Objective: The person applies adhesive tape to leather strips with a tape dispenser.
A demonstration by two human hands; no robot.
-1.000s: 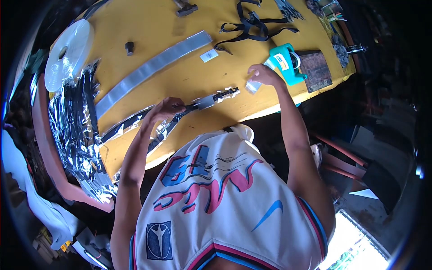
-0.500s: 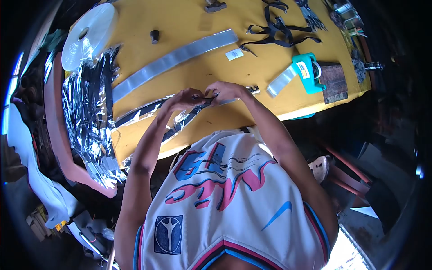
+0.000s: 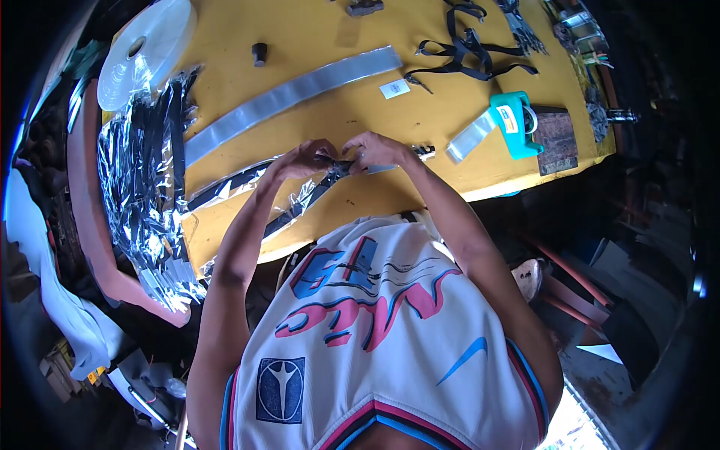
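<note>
My left hand (image 3: pixel 311 159) is closed, its fingertips pinching a black strap (image 3: pixel 311 193) partly wrapped in shiny clear plastic. My right hand (image 3: pixel 369 152) is closed on the same strap's upper end, just right of my left hand. From my fingers the strap slants down to the left towards the table's near edge. Behind my left forearm lies another plastic-wrapped black strap (image 3: pixel 232 186). A clear flat strip (image 3: pixel 384 169) shows just under my right hand. My fingers partly hide the strap's end.
On the yellow table (image 3: pixel 450 97) lie a long clear plastic sleeve (image 3: pixel 292 94), a teal tape dispenser (image 3: pixel 514 124), a black strap harness (image 3: pixel 472 56) and a white label (image 3: pixel 394 89). A large film roll (image 3: pixel 150 52) and a pile of wrapped straps (image 3: pixel 146 180) sit at left.
The strap's end has shifted and bunched slightly between my fingertips. Both hands keep their grip in nearly the same place. The view has moved slightly.
</note>
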